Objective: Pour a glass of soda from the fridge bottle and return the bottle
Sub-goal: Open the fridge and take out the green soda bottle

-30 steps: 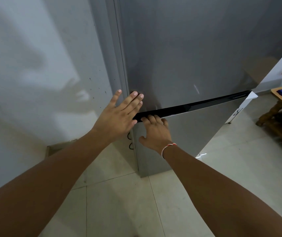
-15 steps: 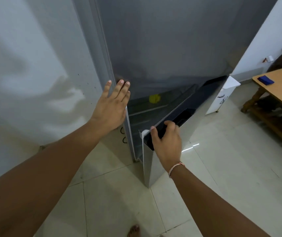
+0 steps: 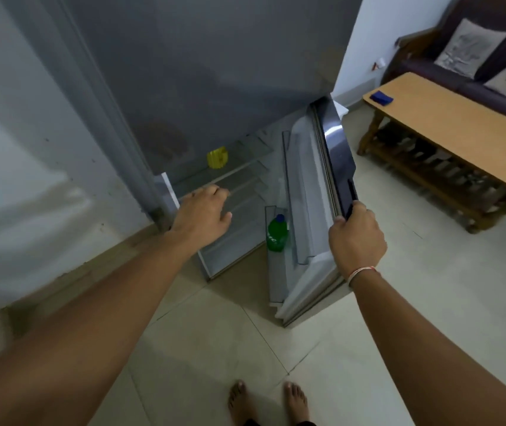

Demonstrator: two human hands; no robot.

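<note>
The grey fridge (image 3: 214,72) stands in front of me with its lower door (image 3: 313,192) swung wide to the right. A green soda bottle (image 3: 277,233) with a blue cap stands upright in the door's lower shelf. My right hand (image 3: 356,238) grips the top edge of the lower door at its dark handle. My left hand (image 3: 204,215) hovers in front of the open compartment, fingers loosely curled and holding nothing, to the left of the bottle. No glass is in view.
A yellow object (image 3: 217,157) sits on an upper glass shelf inside. A wooden table (image 3: 448,124) with a small blue item (image 3: 382,97) stands at right, a dark sofa (image 3: 491,56) with cushions behind it. White wall at left; my bare feet (image 3: 268,401) on the tiled floor.
The lower door has swung from shut to wide open, pulled by my right hand. My left hand left the upper door's edge and dropped toward the open compartment. The bottle came into view.
</note>
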